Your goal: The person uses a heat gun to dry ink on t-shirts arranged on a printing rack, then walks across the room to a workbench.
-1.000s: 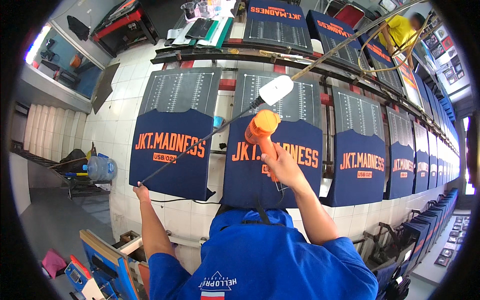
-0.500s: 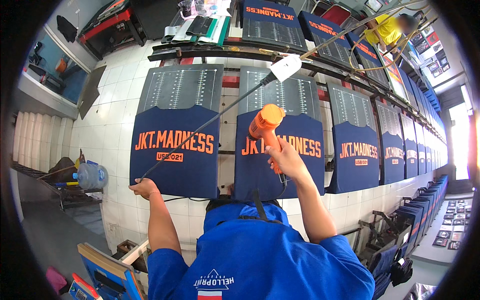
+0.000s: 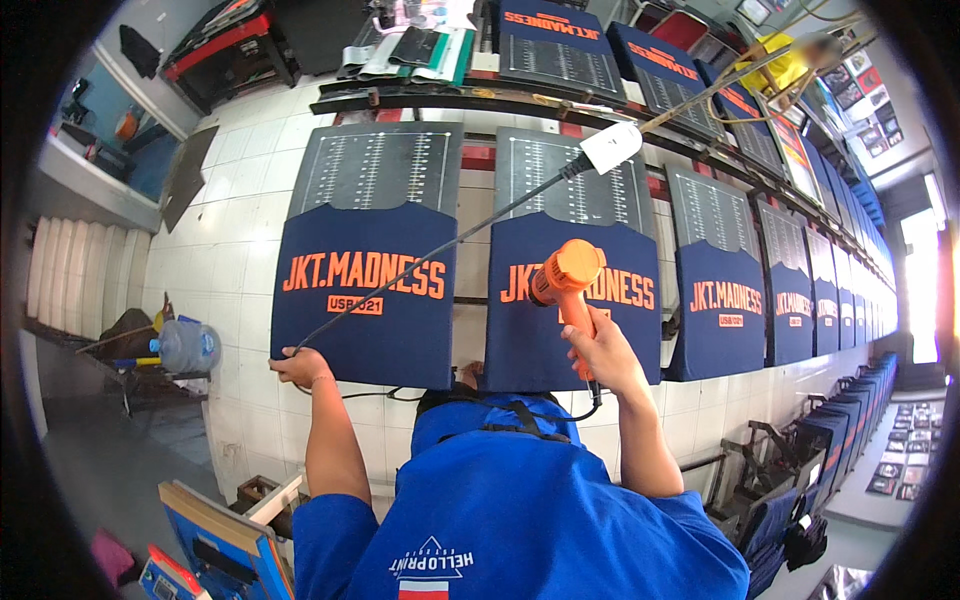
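My right hand (image 3: 612, 355) is wrapped round the handle of an orange hair dryer (image 3: 570, 280), held above a navy shirt (image 3: 525, 350) with orange print on a dark board (image 3: 520, 175). The dryer's barrel points left. At the lower left corner of another navy shirt (image 3: 365, 345), my left hand (image 3: 303, 367) is closed on a black power cord (image 3: 455, 240). That cord slants up across the shirt to a white socket (image 3: 610, 148) hanging from above. Lower down, it loops past my waist to the dryer's handle.
More shirts on boards (image 3: 718, 310) run off to the right. Across a dark rail (image 3: 450, 100) stands a second row of boards (image 3: 560, 70). A person in yellow (image 3: 770, 70) is at the far right. A water jug (image 3: 188, 347) lies at left; a wooden-edged frame (image 3: 215, 515) is behind.
The hair dryer and my right hand have moved right and down. The view has shifted slightly, and the cord now hangs in a wider loop below the dryer.
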The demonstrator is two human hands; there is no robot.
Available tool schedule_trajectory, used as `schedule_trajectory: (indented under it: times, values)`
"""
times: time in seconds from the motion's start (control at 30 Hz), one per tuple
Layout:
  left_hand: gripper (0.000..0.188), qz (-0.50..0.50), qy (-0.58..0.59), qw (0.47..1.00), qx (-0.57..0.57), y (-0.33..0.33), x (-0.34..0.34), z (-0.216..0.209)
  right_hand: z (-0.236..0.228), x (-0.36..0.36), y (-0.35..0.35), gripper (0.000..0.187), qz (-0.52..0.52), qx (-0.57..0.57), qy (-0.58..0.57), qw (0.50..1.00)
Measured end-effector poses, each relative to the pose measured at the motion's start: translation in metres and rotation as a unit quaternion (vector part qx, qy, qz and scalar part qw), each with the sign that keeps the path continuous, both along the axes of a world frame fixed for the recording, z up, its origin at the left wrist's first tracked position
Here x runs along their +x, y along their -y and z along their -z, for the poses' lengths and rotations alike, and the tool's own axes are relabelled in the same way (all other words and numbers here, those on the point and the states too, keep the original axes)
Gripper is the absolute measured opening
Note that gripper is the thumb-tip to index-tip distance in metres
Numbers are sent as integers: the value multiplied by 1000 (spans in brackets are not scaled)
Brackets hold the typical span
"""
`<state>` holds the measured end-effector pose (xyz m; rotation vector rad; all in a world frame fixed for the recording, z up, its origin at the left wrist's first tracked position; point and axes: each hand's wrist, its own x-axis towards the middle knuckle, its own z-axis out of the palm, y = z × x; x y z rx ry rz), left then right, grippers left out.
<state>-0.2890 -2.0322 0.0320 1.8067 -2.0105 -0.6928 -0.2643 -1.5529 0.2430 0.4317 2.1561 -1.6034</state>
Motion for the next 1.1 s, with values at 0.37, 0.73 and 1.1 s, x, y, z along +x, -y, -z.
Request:
schedule_trajectory:
  times: [0.37,0.73,1.1]
  values:
    - [54,2,32,999,6,0,5,-3,11,-12,19,41,-58,-38,1,998]
    - [54,-5,37,999,25,-10,2,-18,9,-41,10,27,-31,-22,-15,999]
    - [55,-11,56,998,23,-8,-2,-15,8,-28,10,34,-76,-51,36,995]
